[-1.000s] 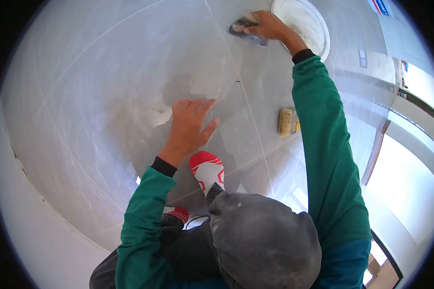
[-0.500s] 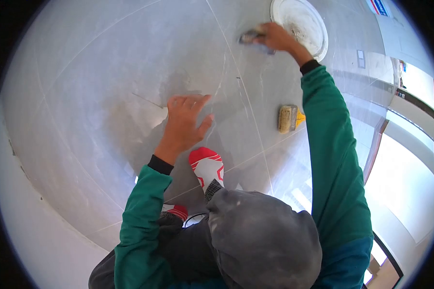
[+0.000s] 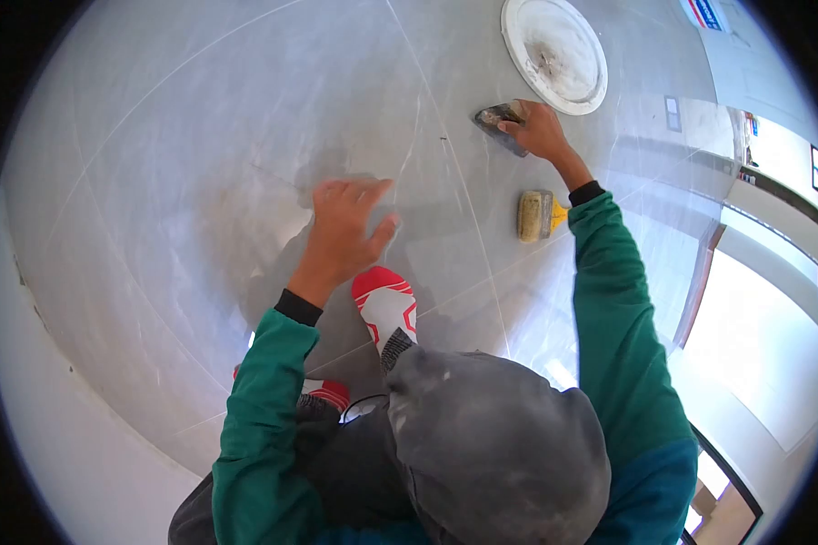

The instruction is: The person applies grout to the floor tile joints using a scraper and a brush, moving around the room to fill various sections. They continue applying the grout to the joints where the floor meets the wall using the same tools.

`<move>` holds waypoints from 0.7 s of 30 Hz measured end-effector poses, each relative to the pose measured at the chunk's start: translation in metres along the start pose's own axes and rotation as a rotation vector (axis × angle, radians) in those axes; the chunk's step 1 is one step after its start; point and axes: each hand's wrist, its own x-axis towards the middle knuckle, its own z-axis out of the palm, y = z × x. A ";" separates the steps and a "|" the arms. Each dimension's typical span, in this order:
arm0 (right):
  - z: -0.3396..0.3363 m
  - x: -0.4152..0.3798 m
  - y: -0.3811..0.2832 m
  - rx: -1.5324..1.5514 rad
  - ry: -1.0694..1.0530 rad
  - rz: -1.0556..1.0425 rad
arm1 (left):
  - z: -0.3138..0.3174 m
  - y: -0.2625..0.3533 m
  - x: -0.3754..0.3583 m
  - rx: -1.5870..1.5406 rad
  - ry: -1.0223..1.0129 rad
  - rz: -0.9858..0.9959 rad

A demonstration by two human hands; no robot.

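My right hand (image 3: 538, 130) grips a dark, flat putty knife (image 3: 498, 127), its broad blade pointing left over the grey tiled floor (image 3: 354, 109). Just above that hand lies a round white lid (image 3: 554, 56) with grey smears in its middle. Below the hand, a wide brush (image 3: 535, 216) with pale bristles and a yellow handle rests on the tiles. My left hand (image 3: 344, 227) is held out above the floor with its fingers apart and nothing in it, near my socked foot (image 3: 386, 304).
A white wall (image 3: 73, 400) borders the floor at the lower left. My other foot (image 3: 327, 392) and my bent knee (image 3: 500, 436) are at the bottom. A red, white and blue label (image 3: 705, 14) shows at the upper right.
My right hand has come down and slightly right with the putty knife, away from the lid. The knife's blade shows more broadly now. My left hand has hardly moved.
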 end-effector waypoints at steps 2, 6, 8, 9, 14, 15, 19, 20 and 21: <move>-0.012 -0.001 -0.009 0.039 0.060 0.064 | 0.005 0.008 0.000 -0.049 -0.032 -0.017; 0.004 -0.029 -0.047 0.554 0.178 0.254 | 0.031 0.030 -0.016 -0.592 -0.256 -0.439; 0.018 -0.040 -0.092 1.285 0.472 0.436 | 0.061 0.048 -0.024 -0.924 -0.088 -0.714; 0.033 -0.048 -0.110 1.367 0.501 0.442 | 0.076 0.055 -0.027 -1.085 0.034 -0.873; 0.054 -0.094 -0.151 0.770 0.274 0.333 | 0.054 0.045 -0.017 -1.488 0.421 -0.962; 0.050 -0.102 -0.145 0.474 0.468 0.311 | 0.051 0.033 -0.016 -1.509 0.612 -1.027; 0.109 -0.173 0.044 0.461 0.796 0.947 | -0.033 -0.028 -0.014 -1.048 0.940 -0.781; 0.099 -0.178 0.038 0.277 0.750 1.217 | -0.056 -0.050 -0.022 -0.937 0.961 -0.751; 0.098 -0.181 0.037 0.320 0.804 1.280 | -0.079 -0.072 -0.031 -0.830 0.980 -0.723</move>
